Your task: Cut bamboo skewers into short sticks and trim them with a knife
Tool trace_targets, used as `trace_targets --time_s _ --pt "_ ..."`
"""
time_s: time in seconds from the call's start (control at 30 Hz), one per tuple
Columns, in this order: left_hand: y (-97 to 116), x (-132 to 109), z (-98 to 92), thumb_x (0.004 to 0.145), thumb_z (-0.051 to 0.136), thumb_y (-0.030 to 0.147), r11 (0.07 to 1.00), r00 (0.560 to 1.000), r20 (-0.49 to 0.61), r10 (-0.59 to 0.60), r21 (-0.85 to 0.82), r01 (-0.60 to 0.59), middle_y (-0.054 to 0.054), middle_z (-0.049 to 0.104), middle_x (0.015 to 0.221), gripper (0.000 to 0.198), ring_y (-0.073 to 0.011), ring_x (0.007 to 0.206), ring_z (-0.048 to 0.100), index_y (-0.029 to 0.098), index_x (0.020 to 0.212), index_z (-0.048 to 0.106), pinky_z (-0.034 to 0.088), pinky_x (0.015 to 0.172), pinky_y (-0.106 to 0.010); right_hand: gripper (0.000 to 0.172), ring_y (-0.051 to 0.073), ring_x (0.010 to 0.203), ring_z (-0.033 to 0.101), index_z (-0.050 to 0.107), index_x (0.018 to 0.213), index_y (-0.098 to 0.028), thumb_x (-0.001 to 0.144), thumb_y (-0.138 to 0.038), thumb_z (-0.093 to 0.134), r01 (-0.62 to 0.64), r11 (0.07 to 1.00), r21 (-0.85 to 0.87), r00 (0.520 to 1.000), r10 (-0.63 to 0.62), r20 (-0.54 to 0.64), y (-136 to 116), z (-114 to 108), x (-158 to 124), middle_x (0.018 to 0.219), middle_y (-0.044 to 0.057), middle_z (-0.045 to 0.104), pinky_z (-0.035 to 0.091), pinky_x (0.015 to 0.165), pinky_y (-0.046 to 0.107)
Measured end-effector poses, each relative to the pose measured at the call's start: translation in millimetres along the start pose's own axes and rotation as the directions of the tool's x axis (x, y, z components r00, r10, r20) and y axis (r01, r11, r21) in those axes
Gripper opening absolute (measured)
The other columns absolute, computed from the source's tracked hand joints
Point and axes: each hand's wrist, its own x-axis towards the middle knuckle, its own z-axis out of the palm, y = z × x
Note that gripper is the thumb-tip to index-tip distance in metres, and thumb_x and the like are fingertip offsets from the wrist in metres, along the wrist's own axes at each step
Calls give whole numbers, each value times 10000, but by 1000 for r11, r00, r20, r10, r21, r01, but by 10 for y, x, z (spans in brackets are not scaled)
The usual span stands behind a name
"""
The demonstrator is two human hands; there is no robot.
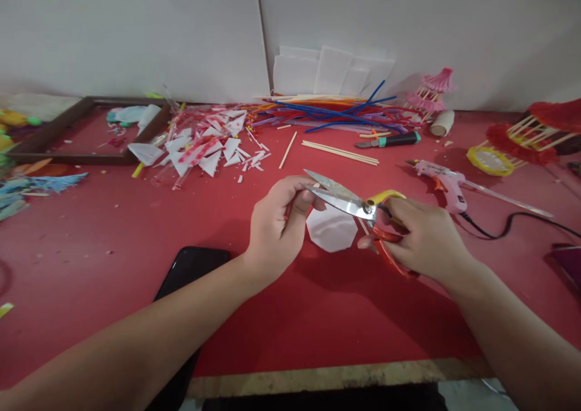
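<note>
watching through the head view, i take the white paper octagon [333, 234] as my landmark: it sits just below the scissors [351, 207], between the two hands, and i can't tell whether it rests on the red table [254, 338] or is held up. the right hand [426, 232] is wrapped round the scissors at their grip end, blades parted a little. the left hand [276, 226], at the octagon's upper left, has its fingertips pinched close by the blades — what they pinch, i can't make out.

that closeness worries me most: a careless squeeze could nick a left fingertip, since the steel hides part of it from me. a dipping tip might also crease or slice the octagon. right of the octagon, the black cord [491, 236] of the glue gun [447, 184] curves near the right forearm [503, 314]; a wide swing could snag it — and drag the gun along.

the table shows a worn near edge [336, 379] below the octagon, with white scraps [213, 141] littered beyond it to the left. pale sticks [340, 152] lie behind it; farther back rises a grey-white wall [136, 29], split by a dark seam [262, 29].
</note>
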Motion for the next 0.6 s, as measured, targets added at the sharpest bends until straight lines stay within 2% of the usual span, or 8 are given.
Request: trace_targets --time_s 0.23,0.6 --pt "-3 0 -12 974 438 210 999 999 16 33 15 -34 9 673 763 148 -114 703 637 221 887 558 519 646 -241 331 140 522 445 344 669 -239 761 -438 593 -1 1000 -21 1000 0 -24 21 -11 -3 584 -34 434 241 511 264" --pt "-4 -10 -6 966 450 182 999 999 25 39 25 -40 6 676 767 159 -114 749 638 220 869 569 520 689 -238 352 137 505 406 325 669 -242 788 -472 565 -11 1000 -28 1000 11 18 -12 -53 9 574 -35 419 237 517 270"
